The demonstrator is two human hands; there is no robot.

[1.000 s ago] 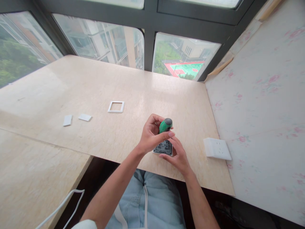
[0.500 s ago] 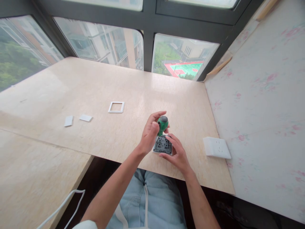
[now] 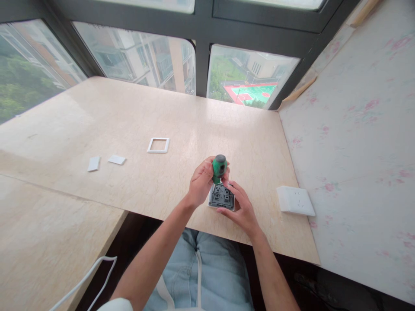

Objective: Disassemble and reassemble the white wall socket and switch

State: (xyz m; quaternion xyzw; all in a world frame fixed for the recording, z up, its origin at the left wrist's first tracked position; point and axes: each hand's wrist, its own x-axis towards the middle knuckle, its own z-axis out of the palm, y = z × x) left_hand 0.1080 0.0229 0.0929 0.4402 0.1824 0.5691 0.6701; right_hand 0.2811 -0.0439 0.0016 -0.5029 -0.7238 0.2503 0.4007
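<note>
My left hand [image 3: 201, 181] is closed around the green handle of a screwdriver [image 3: 219, 167] with a grey end cap. The tool stands roughly upright over the far edge of a wall switch [image 3: 221, 197], whose dark inner mechanism faces up inside a white surround. Its tip is hidden behind the handle and fingers. My right hand [image 3: 240, 206] grips the switch from the right, thumb along the near edge and fingers at the far right corner, against the tabletop.
A white rectangular frame [image 3: 158, 145] lies on the table [image 3: 129, 116] to the left. Farther left are two white switch covers [image 3: 94, 164] [image 3: 117, 160]. A white socket box [image 3: 296, 201] sits by the papered wall at right. A white cable [image 3: 94, 268] hangs at lower left.
The fingers of my left hand have closed in tighter round the screwdriver handle, which has turned and shifted slightly left. My right hand and the switch have stayed put.
</note>
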